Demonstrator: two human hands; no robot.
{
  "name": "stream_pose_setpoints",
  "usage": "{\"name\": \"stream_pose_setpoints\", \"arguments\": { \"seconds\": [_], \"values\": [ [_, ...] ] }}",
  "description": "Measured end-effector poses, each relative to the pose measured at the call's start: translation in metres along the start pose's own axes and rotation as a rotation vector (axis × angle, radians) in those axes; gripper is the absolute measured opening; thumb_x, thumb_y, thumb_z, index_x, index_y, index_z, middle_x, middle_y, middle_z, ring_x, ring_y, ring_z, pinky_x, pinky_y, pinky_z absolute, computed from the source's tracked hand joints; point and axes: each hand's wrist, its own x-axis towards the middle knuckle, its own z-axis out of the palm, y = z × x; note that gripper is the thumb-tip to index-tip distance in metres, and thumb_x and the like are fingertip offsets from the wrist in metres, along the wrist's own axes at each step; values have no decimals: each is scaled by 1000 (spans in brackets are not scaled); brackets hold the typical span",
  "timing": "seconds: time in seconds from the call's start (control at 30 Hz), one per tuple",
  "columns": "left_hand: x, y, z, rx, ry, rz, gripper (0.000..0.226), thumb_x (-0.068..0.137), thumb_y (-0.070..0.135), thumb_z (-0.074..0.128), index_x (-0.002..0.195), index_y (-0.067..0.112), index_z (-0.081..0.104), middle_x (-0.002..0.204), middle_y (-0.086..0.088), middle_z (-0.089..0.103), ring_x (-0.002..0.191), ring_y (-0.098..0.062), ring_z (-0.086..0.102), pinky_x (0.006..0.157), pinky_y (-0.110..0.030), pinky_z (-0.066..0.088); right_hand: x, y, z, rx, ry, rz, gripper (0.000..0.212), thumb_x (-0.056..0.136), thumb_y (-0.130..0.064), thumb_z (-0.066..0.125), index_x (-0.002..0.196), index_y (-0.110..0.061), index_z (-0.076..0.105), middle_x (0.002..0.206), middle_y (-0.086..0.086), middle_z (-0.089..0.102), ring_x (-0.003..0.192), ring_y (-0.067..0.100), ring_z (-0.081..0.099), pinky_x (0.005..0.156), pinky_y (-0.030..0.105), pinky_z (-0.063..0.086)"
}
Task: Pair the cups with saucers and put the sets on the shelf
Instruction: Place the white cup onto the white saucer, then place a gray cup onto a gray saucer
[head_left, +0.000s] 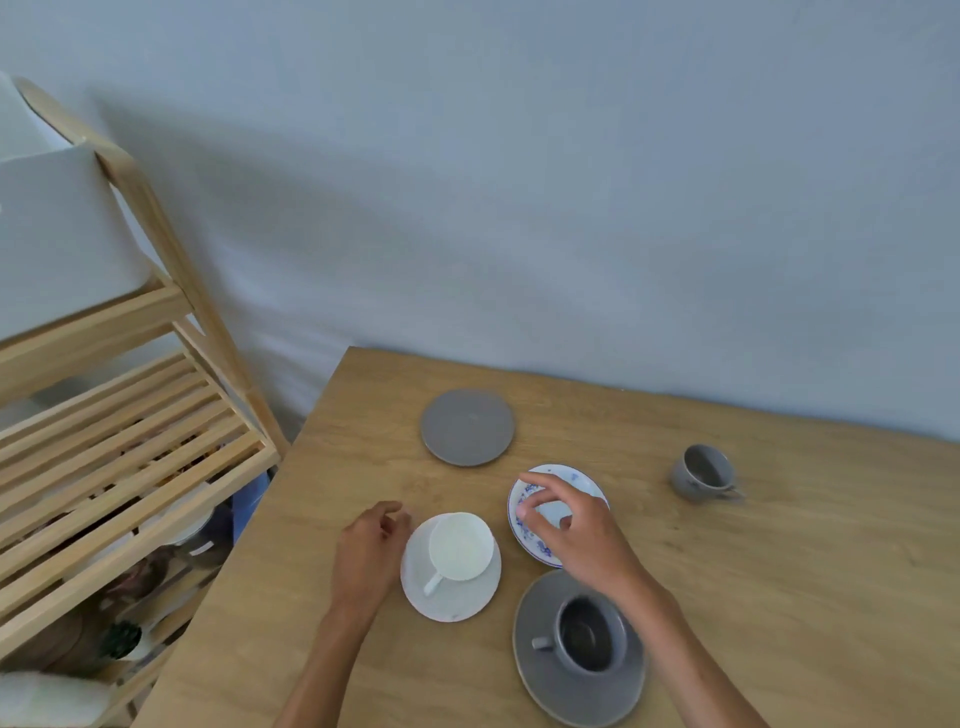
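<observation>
A white cup (460, 545) stands on a white saucer (449, 597) near the table's front. My left hand (369, 551) rests by that saucer's left edge, fingers loosely curled and holding nothing. My right hand (571, 530) hovers over a blue-patterned saucer (524, 493), its fingers closed around a small pale cup (553, 512) that stands on it and is mostly hidden. A grey cup (589, 636) sits on a grey saucer (540, 686) below my right forearm. A bare grey saucer (467, 427) lies further back. Another grey cup (701, 472) stands alone at the right.
A wooden slatted shelf (130, 441) stands left of the wooden table (779, 597), with a white box (57, 234) on its upper tier and jars and other items on the tiers below. A pale wall runs behind the table.
</observation>
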Motion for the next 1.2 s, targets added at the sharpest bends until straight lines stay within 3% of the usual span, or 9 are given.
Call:
{"name": "stream_pose_setpoints", "arguments": {
  "seconds": [0.07, 0.23, 0.4, 0.5, 0.63, 0.77, 0.9, 1.03, 1.2],
  "values": [
    [18, 12, 2, -49, 4, -12, 28, 95, 27, 58, 118, 13, 69, 93, -6, 70, 86, -23, 66, 79, -32, 48, -3, 8, -16, 47, 108, 18, 28, 94, -33, 67, 118, -46, 67, 95, -20, 73, 47, 8, 42, 64, 22, 46],
    [59, 34, 25, -131, -70, 27, 34, 97, 26, 57, 125, 9, 66, 97, -7, 71, 89, -24, 67, 84, -38, 53, -13, 38, -64, 141, 414, 85, 25, 95, -21, 67, 103, -44, 73, 89, -16, 78, 86, -4, 70, 70, 11, 50],
    [94, 36, 58, -99, -107, -10, 36, 92, 29, 65, 121, 6, 68, 103, -15, 75, 88, -35, 72, 86, -49, 57, -24, 73, -107, 128, 683, 206, 20, 97, -20, 64, 109, -33, 74, 83, -6, 77, 77, -4, 70, 63, 5, 46],
    [103, 35, 68, -97, -75, -42, 45, 89, 25, 69, 130, 9, 60, 97, -16, 74, 80, -36, 73, 79, -47, 59, -27, 95, -123, 80, 773, 289, 24, 98, -28, 63, 119, -27, 73, 87, -2, 74, 79, 9, 66, 66, 13, 46],
    [103, 40, 67, -170, -49, -85, 56, 89, 15, 70, 140, 9, 47, 78, -14, 71, 56, -29, 71, 51, -27, 49, -24, 122, -127, 40, 793, 380, 31, 97, -35, 63, 126, -26, 69, 94, 2, 71, 90, 22, 66, 80, 33, 45],
    [108, 40, 68, -194, -85, -61, 53, 91, 11, 68, 141, 9, 49, 85, -16, 70, 53, -23, 68, 44, -14, 49, -19, 137, -125, 21, 762, 404, 32, 97, -35, 62, 128, -28, 69, 93, 0, 71, 84, 16, 66, 75, 33, 46],
    [111, 41, 72, -254, -119, -79, 55, 91, 7, 67, 143, 9, 48, 85, -12, 66, 44, -12, 67, 45, -13, 53, -13, 148, -126, -14, 776, 397, 31, 97, -33, 62, 127, -26, 69, 101, 0, 70, 97, 21, 66, 87, 38, 52],
    [115, 43, 78, -298, -158, -90, 62, 91, 4, 66, 148, 13, 43, 89, -10, 61, 43, -10, 67, 47, -16, 56, -6, 155, -133, -78, 713, 404, 31, 97, -31, 64, 126, -22, 69, 111, 0, 71, 106, 18, 64, 89, 32, 47],
    [118, 47, 87, -322, -192, -85, 64, 91, 3, 67, 149, 13, 42, 83, -3, 56, 42, -6, 66, 48, -17, 57, -5, 159, -138, -40, 668, 368, 22, 97, -30, 66, 114, -20, 76, 84, -9, 77, 87, 6, 71, 73, 18, 47]
  ]
}}
